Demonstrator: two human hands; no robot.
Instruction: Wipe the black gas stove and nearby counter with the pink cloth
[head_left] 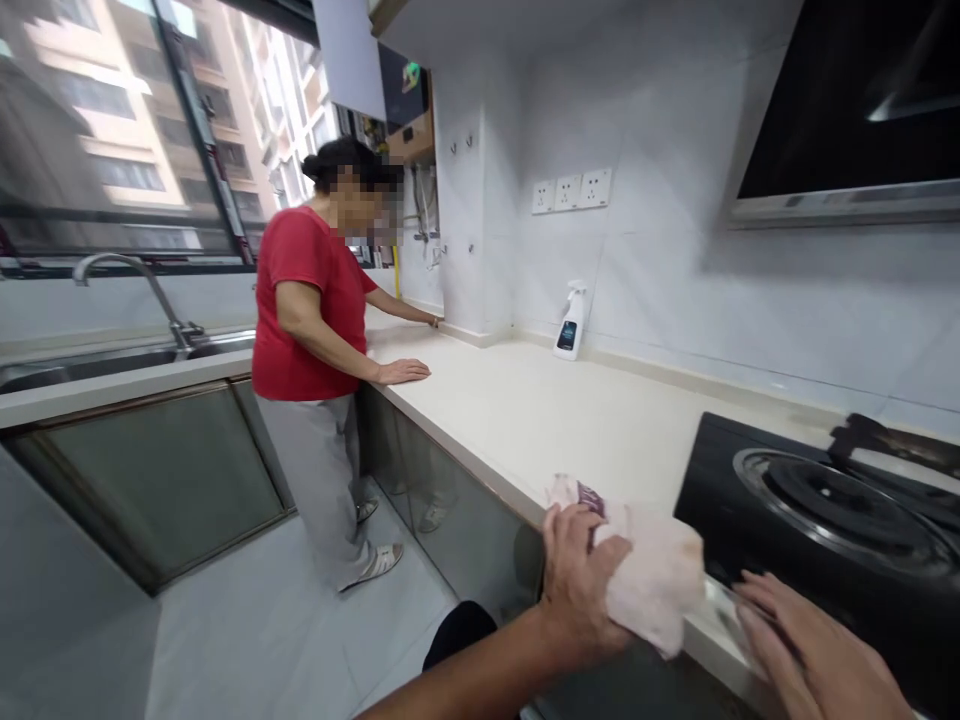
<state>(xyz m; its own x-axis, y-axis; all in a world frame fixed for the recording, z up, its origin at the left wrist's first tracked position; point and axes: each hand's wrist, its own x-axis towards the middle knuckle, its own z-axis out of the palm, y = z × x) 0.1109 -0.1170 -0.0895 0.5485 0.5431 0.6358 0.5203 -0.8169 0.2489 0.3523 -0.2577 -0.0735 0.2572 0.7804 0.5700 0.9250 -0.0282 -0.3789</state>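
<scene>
My left hand (581, 585) grips a crumpled pale pink cloth (652, 570) with a purple print at the front edge of the cream stone countertop (525, 420). My right hand (806, 640) lies to the right of the cloth with its fingers apart, holding nothing, at the counter edge just in front of the black gas hob (810, 500). The cloth hides part of that edge, and the hob's near corner lies close to it.
Another person (311, 320) in a red shirt stands at the counter's far end, both hands on it. A white spray bottle (571, 322) stands against the tiled wall under wall sockets (570, 192). A steel sink and faucet (142, 300) sit on the left.
</scene>
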